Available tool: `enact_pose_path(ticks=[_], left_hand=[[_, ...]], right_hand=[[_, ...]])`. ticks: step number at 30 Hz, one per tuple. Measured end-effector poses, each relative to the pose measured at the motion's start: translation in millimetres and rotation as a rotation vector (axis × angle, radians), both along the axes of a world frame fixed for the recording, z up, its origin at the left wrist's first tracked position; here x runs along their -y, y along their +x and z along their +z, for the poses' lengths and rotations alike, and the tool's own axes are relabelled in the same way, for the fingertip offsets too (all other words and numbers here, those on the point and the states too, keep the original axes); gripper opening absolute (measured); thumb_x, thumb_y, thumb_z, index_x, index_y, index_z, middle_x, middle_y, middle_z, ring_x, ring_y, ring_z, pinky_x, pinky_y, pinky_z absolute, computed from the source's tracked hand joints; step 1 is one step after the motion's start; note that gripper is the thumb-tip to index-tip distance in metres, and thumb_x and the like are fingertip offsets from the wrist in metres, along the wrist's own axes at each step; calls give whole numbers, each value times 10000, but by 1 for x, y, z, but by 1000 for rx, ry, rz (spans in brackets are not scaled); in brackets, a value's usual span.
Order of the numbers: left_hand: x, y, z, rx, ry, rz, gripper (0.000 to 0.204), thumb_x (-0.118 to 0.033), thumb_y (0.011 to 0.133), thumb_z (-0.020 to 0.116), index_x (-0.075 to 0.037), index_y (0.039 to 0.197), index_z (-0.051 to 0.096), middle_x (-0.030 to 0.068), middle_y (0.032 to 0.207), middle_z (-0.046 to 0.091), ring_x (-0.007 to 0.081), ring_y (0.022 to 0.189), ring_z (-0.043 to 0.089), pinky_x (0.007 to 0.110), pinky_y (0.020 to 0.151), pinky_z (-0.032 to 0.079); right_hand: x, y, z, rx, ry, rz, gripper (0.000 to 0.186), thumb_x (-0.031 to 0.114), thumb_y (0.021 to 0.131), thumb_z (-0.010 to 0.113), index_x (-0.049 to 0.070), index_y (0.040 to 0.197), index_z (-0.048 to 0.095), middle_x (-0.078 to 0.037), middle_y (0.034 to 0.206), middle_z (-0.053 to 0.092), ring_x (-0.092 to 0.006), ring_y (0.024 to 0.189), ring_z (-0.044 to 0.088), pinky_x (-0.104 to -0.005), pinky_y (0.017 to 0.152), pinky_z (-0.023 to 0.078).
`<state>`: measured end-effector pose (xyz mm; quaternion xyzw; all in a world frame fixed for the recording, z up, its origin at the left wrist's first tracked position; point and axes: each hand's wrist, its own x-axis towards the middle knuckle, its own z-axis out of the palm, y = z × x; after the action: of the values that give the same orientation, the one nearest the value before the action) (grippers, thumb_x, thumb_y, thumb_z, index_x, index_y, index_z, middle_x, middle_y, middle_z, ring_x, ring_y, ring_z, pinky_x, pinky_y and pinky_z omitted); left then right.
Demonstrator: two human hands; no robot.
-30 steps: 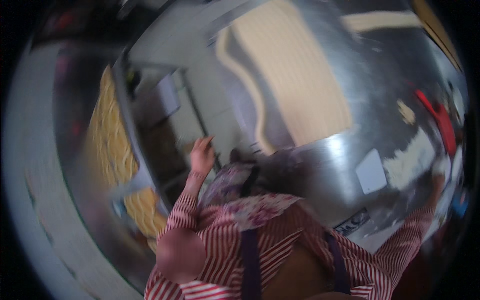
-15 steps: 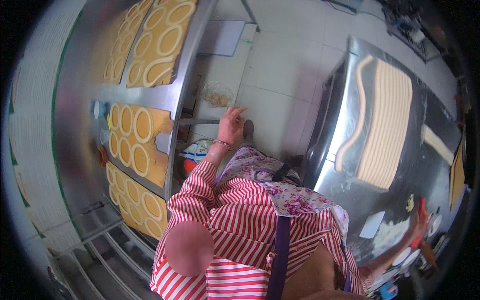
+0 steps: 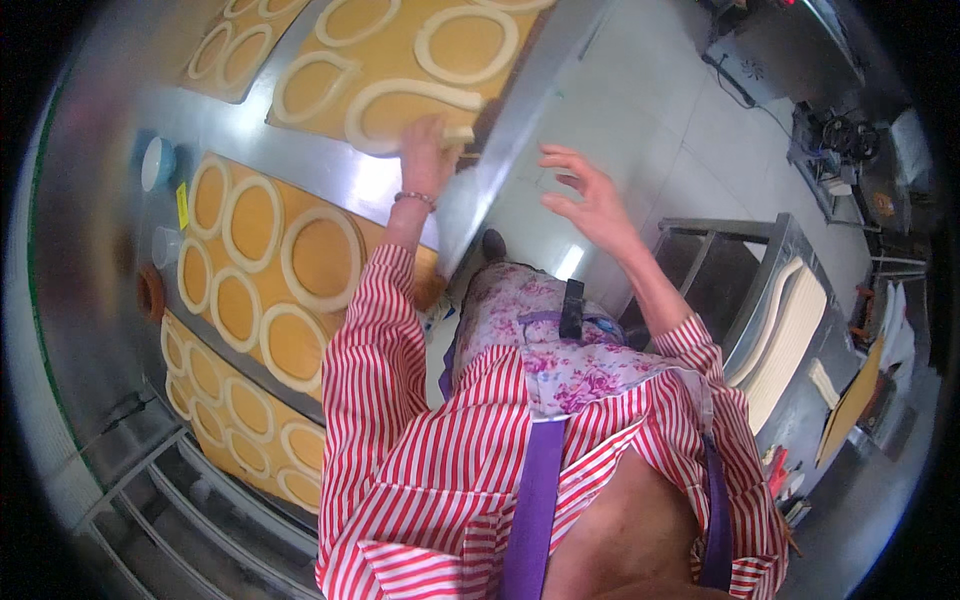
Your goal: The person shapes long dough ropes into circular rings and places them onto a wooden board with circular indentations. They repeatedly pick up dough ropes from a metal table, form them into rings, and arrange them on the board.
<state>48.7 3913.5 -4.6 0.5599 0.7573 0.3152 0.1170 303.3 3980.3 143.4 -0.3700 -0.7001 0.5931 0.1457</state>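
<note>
My left hand (image 3: 428, 160) is over the near edge of a tan sheet (image 3: 315, 112) on the metal table. Its fingers are closed around one end of a pale dough strip (image 3: 375, 100), and a short stub of dough pokes out past them. That strip curves into a loop whose ends stand apart. Closed dough rings (image 3: 467, 45) lie about it on the same sheet. To the right, my right hand (image 3: 590, 195) hangs in the air above the floor, fingers spread and bent, with nothing in it.
Nearer sheets with dough rings (image 3: 237, 310) cover the left table. Behind them stand a blue-and-white cup (image 3: 157, 163) and a brown ring-shaped object (image 3: 150, 293). A metal rack (image 3: 190, 510) is at lower left. On the right table (image 3: 745, 330) lie long dough strips (image 3: 795, 345).
I have turned and moved toward the left table. My left hand went from the open air to the loose dough loop. My right hand left the right table and is now raised in front of me.
</note>
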Motion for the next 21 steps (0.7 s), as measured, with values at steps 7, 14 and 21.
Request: enact_pose_path(ticks=[7,14,21], left_hand=[[-8,-22,-29,47,69,-83,362,-187,704,811,-113,1045,712,74,1014,627,299,1016,571,451,917,422],[-8,-23,-27,160,84,-28,313,-192,708,807,-123,1003,730,54,1002,630,281,1003,565,437,911,416],[-7,-23,-22,224,23,10,315,-167,705,805,-131,1010,735,51,997,632,282,993,569,429,893,426]], right_hand=[[-20,-105,-84,317,467,219,523,127,849,673,91,1356,548,-144,1320,518,-319,1213,517,-411,1035,428],[-21,-117,-99,537,626,326,483,162,891,641,121,1366,561,-141,1213,527,-307,1076,548,-409,943,459],[-26,-116,-108,528,636,381,476,188,907,626,138,1375,553,-125,1151,540,-308,1044,556,-420,905,466]])
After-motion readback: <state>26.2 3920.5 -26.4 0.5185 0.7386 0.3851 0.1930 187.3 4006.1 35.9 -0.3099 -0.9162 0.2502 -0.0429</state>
